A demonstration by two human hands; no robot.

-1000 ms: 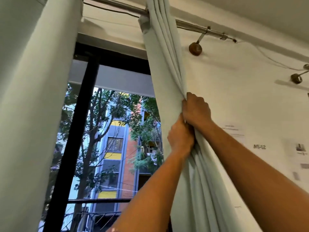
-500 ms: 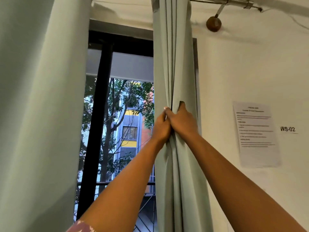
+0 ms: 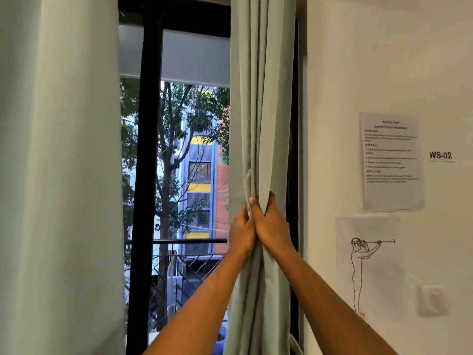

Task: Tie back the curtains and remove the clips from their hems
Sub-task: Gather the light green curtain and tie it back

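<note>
The room's biggest surfaces come first: a pale wall (image 3: pixel 384 60) on the right and a tall dark-framed window (image 3: pixel 151 149) looking out on trees and a coloured building, with a balcony railing (image 3: pixel 189 241) across the lower glass. On the left a second pale green curtain (image 3: pixel 58 175) hangs broad and loose, not yet gathered. The right curtain (image 3: pixel 263 98) is already bunched into a narrow column of folds just beside the window's right frame, and this is where the work stands: the gathering step of tying it back. Both hands meet on that column at mid height, touching each other; the left hand (image 3: pixel 242 230) curls round the folds from the window side and the right hand (image 3: pixel 272 226) grips them from the wall side, thumb up along the cloth. No tie-back and no clips are in view, and the hem is below the frame, so the next move probably calls for holding the bundle with one hand while the other finds a tie or hook. On the wall hang a printed sheet (image 3: pixel 391 160), a "WS-02" label (image 3: pixel 440 155), a line drawing (image 3: pixel 368 265) and a switch plate (image 3: pixel 432 299).
</note>
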